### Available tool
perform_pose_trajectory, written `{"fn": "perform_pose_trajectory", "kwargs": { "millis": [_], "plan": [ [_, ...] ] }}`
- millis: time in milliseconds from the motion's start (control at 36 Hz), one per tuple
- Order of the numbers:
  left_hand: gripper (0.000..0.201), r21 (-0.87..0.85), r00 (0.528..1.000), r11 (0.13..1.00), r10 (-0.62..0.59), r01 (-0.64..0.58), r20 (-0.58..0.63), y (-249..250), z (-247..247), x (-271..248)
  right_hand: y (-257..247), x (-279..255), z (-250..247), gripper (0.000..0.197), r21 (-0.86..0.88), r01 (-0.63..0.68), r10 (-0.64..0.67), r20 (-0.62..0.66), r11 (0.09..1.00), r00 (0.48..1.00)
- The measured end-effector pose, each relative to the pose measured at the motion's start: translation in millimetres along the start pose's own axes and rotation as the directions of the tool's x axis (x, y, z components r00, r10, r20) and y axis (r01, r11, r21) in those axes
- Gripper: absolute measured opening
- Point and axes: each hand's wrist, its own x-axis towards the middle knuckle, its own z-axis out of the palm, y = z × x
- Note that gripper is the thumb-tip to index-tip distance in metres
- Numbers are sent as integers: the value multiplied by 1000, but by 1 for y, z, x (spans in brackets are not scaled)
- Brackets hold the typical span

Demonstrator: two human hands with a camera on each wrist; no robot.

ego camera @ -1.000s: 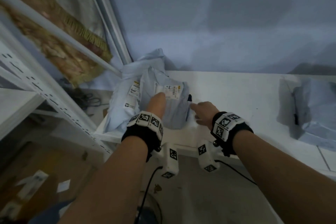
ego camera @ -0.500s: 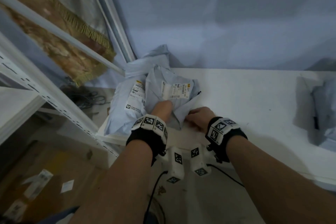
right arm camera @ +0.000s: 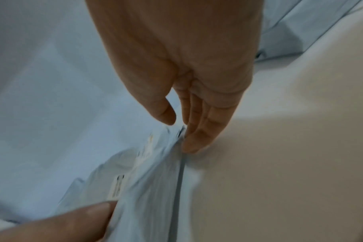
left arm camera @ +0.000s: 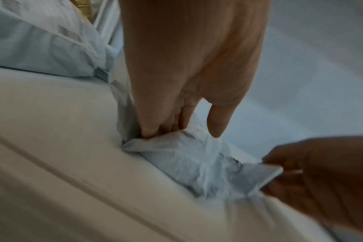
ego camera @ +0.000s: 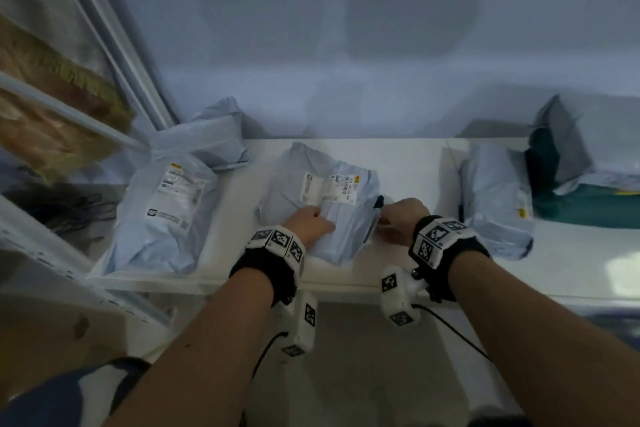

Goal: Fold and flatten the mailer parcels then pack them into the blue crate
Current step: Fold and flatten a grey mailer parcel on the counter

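Here, light-blue mailer (ego camera: 349,225) lies label-up on white surface (ego camera: 415,166), centre of scene, close to near edge. Left hand (ego camera: 311,224) sits on its near-left part, fingers curled, gripping fold of plastic. Right hand (ego camera: 403,218) pinches mailer's right edge between thumb and fingers. Second mailer (ego camera: 162,215) lies well left; third mailer (ego camera: 495,201) right, dark green bundle (ego camera: 581,208) just beyond it.

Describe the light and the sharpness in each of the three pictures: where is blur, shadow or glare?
Head view: dim, bluish light, straight edges bowed by the wide lens, a glare patch on the table, label print on the middle parcel unreadable. Left wrist view: left hand sharp, right hand dark in shadow, table edge smeared. Right wrist view: parcel streaked by blur.
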Motion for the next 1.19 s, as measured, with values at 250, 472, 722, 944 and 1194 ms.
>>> {"fn": "perform_pose_trajectory", "kwargs": {
  "millis": [250, 472, 722, 944, 1194],
  "plan": [
    [83, 255, 991, 958, 129, -131, 26, 7, 23, 11, 1, 5, -17, 34, -245, 224, -268, -163, 943, 949],
    [80, 388, 981, 902, 186, -191, 51, 4, 15, 24, 5, 7, -10, 36, -683, 332, -513, -72, 651, 856],
    [56, 448, 938, 840, 347, -305, -13, 18, 36, 17, 31, 13, 27, 48, -792, 520, -582, 268, 320, 768],
    [60, 645, 942, 704, 327, -298, 78, -9, 47, 21, 47, 19, 28, 65, -866, 458, -581, 271, 200, 768],
    [59, 617, 965, 763, 263, -194, -22, -21, 39, 17, 51, 21, 1, 68, -860, 341, -519, 107, 380, 848]
  ]
}}
